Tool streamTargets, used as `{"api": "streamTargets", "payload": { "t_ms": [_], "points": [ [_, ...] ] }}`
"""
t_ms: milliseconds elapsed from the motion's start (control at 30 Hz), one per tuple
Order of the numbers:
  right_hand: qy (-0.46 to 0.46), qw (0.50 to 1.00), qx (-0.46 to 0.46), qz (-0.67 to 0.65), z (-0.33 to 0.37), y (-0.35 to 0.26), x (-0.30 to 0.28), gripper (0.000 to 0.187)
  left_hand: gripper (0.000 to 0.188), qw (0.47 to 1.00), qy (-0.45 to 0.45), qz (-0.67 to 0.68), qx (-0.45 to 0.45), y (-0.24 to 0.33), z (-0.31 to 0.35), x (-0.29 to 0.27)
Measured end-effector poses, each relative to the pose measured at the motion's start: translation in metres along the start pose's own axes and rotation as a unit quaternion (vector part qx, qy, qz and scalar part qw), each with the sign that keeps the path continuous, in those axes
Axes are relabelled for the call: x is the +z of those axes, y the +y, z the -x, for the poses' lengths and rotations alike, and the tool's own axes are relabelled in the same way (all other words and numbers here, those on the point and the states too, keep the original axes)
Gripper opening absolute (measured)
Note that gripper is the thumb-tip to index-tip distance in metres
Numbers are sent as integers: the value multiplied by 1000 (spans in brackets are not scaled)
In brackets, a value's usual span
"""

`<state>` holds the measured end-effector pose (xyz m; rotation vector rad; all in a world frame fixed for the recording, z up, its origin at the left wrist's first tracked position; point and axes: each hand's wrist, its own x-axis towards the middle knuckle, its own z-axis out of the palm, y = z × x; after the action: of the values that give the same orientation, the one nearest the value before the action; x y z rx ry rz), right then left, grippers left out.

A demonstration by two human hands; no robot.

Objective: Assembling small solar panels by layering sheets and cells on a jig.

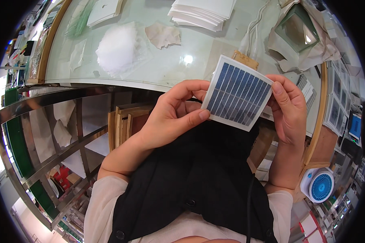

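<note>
A small solar panel (240,94) with dark blue cells and a white border is held up in front of me, tilted, near the table's front edge. My left hand (181,107) grips its left side, with the thumb on the front face near the lower left corner. At the upper right corner, my right hand (287,99) pinches the border between thumb and fingers. Both hands are closed on the panel, and the fingers behind it are partly hidden. Just beyond the panel, a tan block (246,60) lies on the table with white cables beside it.
On the pale table (150,73) lie a stack of white sheets (202,12), a pile of thin clear film (117,48) and a torn paper scrap (163,35). Glass plates (298,30) rest in brown paper at far right. A metal rack (48,150) stands left; a blue-white fan (321,186) right.
</note>
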<state>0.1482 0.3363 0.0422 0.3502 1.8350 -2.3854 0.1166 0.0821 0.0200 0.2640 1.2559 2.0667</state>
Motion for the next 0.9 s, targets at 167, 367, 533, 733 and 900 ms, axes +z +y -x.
{"api": "streamTargets", "payload": {
  "t_ms": [167,367,533,733,900],
  "points": [
    [-8,1000,5,14,1,0,-4,29,44,999,-10,-5,39,-7,0,-3],
    [-20,1000,3,1,0,-1,0,27,42,999,3,-5,48,-7,1,-1],
    [40,999,-11,32,0,9,4,23,47,999,18,-39,19,-11,-4,-2],
    [100,990,-42,90,-2,31,2,23,54,998,35,-30,-40,-15,-11,-4],
    [86,993,-18,76,-4,32,-1,31,56,996,31,-41,-69,-17,-14,-10]
  ]
}}
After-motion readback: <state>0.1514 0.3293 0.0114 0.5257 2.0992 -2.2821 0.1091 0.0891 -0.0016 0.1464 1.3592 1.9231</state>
